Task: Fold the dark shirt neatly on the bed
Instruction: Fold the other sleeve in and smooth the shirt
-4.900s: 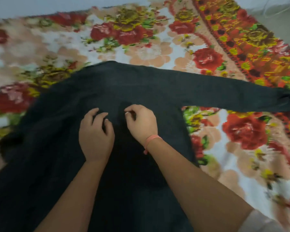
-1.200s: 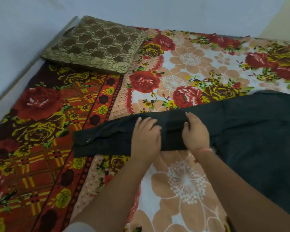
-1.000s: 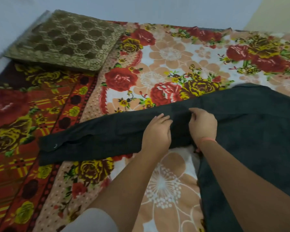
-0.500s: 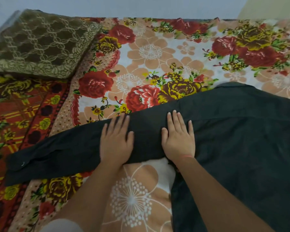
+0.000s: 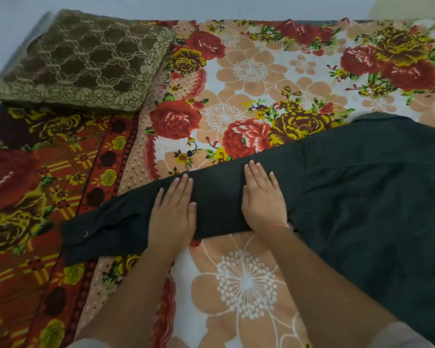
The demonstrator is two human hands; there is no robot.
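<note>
The dark shirt (image 5: 367,197) lies spread on the flowered bed cover (image 5: 249,79), its body filling the right side. Its left sleeve (image 5: 216,204) stretches out flat to the left and ends in a cuff (image 5: 86,237) with a small round button. My left hand (image 5: 173,214) presses flat on the middle of the sleeve, fingers straight and together. My right hand (image 5: 261,197) presses flat on the sleeve close to the shoulder seam, fingers straight, a pink band at the wrist. The shirt's right side runs out of view.
A brown and gold patterned pillow (image 5: 83,61) lies at the far left corner of the bed against the pale wall (image 5: 211,6). The bed cover's red and orange border (image 5: 35,222) runs down the left side.
Both hands went from working the shirt's front to the left sleeve. In the last second they flattened on it, and the left hand slid a little apart from the right.
</note>
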